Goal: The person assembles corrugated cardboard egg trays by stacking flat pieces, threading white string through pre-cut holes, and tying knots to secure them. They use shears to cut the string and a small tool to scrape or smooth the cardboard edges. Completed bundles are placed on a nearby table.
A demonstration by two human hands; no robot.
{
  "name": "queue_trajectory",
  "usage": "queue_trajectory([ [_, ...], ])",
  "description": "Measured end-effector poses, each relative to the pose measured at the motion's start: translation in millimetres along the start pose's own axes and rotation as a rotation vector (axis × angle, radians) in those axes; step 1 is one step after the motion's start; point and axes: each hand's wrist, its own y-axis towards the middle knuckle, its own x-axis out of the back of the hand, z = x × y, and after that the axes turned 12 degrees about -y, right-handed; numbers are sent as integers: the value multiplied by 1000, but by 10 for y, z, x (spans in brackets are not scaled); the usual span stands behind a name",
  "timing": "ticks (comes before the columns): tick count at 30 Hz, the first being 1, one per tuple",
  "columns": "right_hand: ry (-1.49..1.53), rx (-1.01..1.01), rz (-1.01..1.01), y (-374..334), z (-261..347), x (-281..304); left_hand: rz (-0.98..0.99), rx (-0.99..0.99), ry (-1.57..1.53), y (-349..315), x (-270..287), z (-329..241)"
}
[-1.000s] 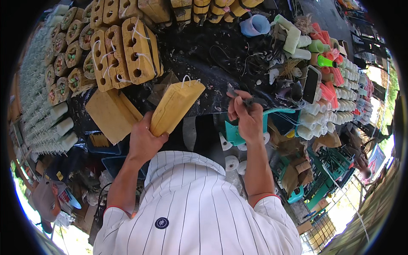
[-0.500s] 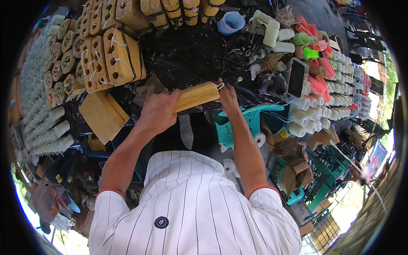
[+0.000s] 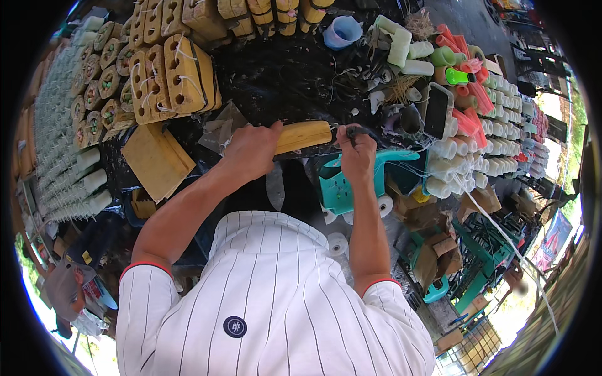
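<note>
Yellow block (image 3: pixel 305 136) sits crosswise at the near edge of the black-covered table (image 3: pixel 269 81), its left end grasped by the left hand (image 3: pixel 252 149); the right hand (image 3: pixel 359 155) pinches a small dark object (image 3: pixel 353 131) (its kind unclear) just beside the block's other end.

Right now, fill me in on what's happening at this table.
The person's left hand holds a long yellow block near the front edge of the black-covered table. The right hand, close to the block's right end, holds a small dark item, too unclear to identify. Yellow blocks with round holes stand farther left.
</note>
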Motion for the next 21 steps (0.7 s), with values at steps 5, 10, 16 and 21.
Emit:
queue_trajectory([
  [5, -662, 670, -98, -265, 684, -214, -65, -107, -20, 14, -2, 47],
  [10, -676, 293, -191, -462, 785, -59, -59, -55, -85, 21, -29, 64],
  [16, -510, 303, 163, -1005, 100, -482, -157, 55, -300, -78, -49, 173],
  [21, -603, 469, 13, -1166, 548, -1008, -332, 292, -708, -247, -115, 92],
])
